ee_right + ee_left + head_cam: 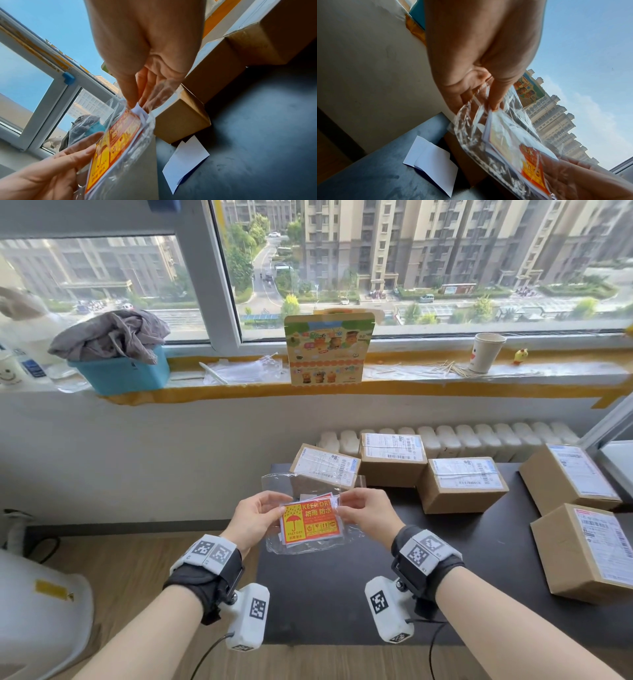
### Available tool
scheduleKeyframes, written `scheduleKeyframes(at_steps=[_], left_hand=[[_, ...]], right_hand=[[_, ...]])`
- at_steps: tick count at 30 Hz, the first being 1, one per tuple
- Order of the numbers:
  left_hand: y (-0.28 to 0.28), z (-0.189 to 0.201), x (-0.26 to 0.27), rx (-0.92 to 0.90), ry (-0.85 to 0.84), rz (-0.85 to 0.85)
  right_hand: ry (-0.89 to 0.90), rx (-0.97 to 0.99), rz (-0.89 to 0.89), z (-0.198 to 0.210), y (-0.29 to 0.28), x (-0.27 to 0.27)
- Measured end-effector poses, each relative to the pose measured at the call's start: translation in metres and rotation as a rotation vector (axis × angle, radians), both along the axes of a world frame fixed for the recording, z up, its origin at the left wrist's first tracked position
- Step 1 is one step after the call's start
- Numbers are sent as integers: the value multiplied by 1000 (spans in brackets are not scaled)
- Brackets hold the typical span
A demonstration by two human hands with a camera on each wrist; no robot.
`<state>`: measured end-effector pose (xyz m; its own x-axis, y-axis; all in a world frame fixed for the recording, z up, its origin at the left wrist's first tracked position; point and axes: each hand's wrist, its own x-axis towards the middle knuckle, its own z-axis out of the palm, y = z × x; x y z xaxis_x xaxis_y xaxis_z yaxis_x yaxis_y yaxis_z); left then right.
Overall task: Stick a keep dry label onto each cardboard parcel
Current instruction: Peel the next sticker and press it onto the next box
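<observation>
L hand pinches bag at its L edge | R hand pinches bag's R edge + label corner | labels inside bag, btwn both hands, held above table | parcels beyond & right of R hand

Both forearms reach forward, raised side by side, wrists banded with cameras. The left hand and right hand face each other, thumbs on top, fingers curled underneath in a pinch.
</observation>
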<state>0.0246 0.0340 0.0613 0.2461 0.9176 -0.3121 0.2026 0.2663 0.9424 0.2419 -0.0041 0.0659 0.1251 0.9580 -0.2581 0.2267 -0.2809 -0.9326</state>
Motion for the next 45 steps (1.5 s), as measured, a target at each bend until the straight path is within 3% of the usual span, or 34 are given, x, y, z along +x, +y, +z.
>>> scheduleKeyframes(at_steps=[5,15,23,27,35,45], left_hand=[[2,-2,-1,-12,-5,36],[4,-5,0,-22,0,33],[2,-10,-3,-30,40,15],[-1,-14,-7,-32,59,10],[-12,-48,-25,-113,168,132],[-29,-92,-25,-329,293,147]], right_hand=[[103,-19,-36,-1,4,-3],[-25,-26,-7,-12,13,-3],[5,-53,-82,-10,11,-1],[-113,-35,-85,-16,11,4],[-152,-78,-127,-26,0,23],[-75,-202,-290,-44,-14,31]])
